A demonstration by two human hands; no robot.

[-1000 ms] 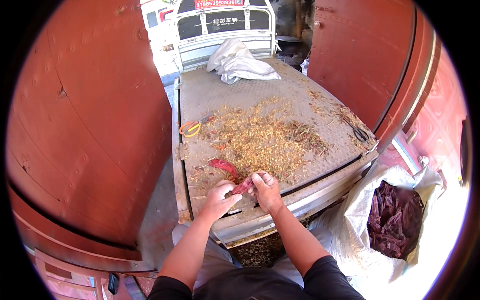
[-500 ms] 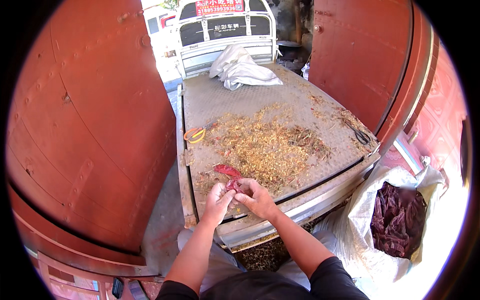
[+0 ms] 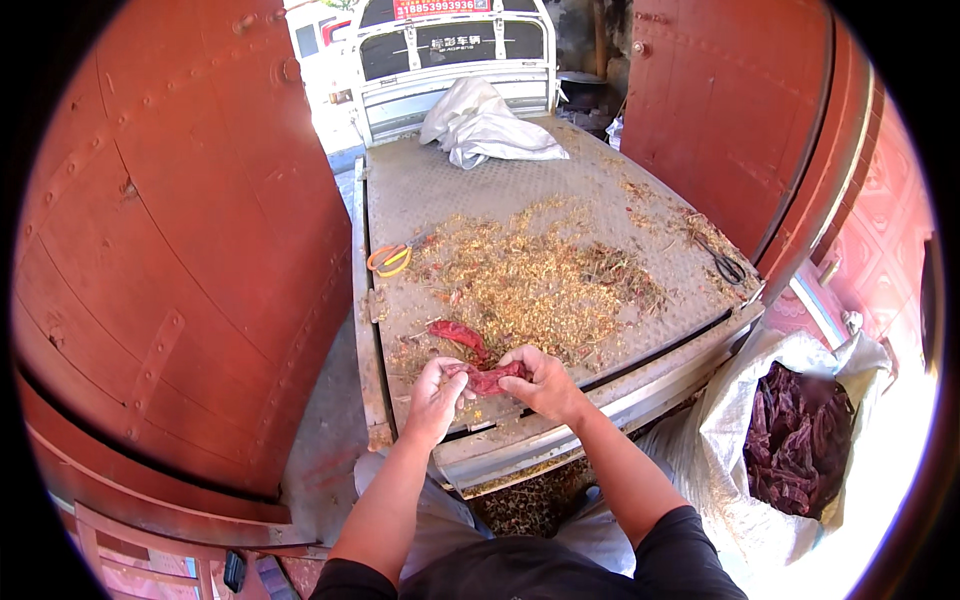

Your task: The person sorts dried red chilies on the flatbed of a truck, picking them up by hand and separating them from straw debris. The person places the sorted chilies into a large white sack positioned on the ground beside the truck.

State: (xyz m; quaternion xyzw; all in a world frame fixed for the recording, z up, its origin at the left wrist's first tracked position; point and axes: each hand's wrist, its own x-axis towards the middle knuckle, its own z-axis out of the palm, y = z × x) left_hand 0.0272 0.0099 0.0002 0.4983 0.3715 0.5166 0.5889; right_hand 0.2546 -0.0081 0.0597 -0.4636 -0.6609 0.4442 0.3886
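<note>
Since the earlier frame, the hands had been moved apart, and the chili (image 3: 487, 378), bunched between them half a second before, had been drawn out lengthwise. Its left end was pinched between the thumb and fingers of the left hand (image 3: 434, 402), and its right end was gripped by the right hand (image 3: 550, 386), with the thumb laid on top. It was held over the near edge of the truck bed (image 3: 405, 190); whether the bed was touched by it could not be told.

Just beyond, a second chili (image 3: 460, 335) was left lying on the bed, near the held one. Farther in, a wide patch of yellow seeds (image 3: 545, 295) was strewn over the metal. Orange-and-yellow scissors (image 3: 390, 260) were set by the left edge, and black scissors (image 3: 727, 266) by the right.

At the far end, a crumpled white sack (image 3: 490, 130) was placed before the white rack (image 3: 395, 103). To the right of the bed, an open sack (image 3: 715, 430) was filled with dark red pods (image 3: 790, 440). The bed was flanked by red doors (image 3: 190, 260).
</note>
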